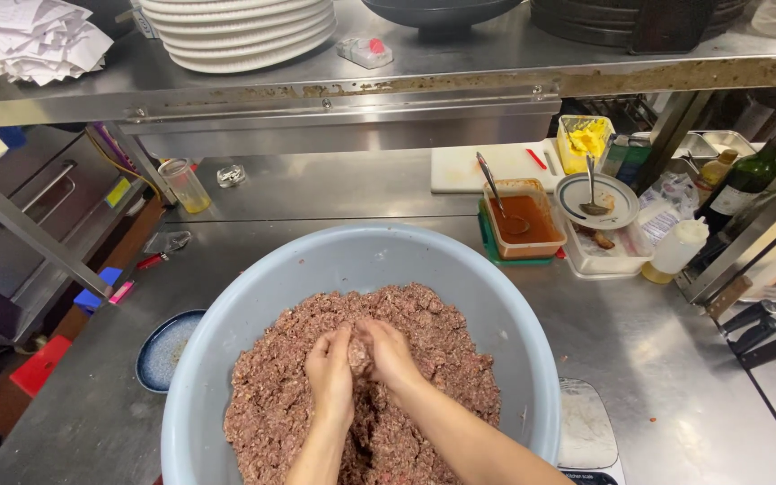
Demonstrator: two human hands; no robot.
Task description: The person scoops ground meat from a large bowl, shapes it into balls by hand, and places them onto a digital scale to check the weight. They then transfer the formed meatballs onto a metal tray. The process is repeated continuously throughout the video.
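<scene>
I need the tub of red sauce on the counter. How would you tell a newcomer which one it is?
Start at the big pale blue basin of minced meat and look beyond its far right rim. There a rectangular tub of red-brown sauce sits on a green tray with a ladle standing in it. The yellow-filled container and the white plate nearby hold no red liquid.

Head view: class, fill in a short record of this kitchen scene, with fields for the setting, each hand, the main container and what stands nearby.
Setting: steel counter under a shelf with stacked white plates
Left hand: cupped on a lump of minced meat, pressed against the other hand
Right hand: cupped on the same lump
Main container: large pale blue basin, holding a mound of mince
Nearby: tub of red-brown sauce with a spoon; squeeze bottle; small blue dish; knife handles
</scene>
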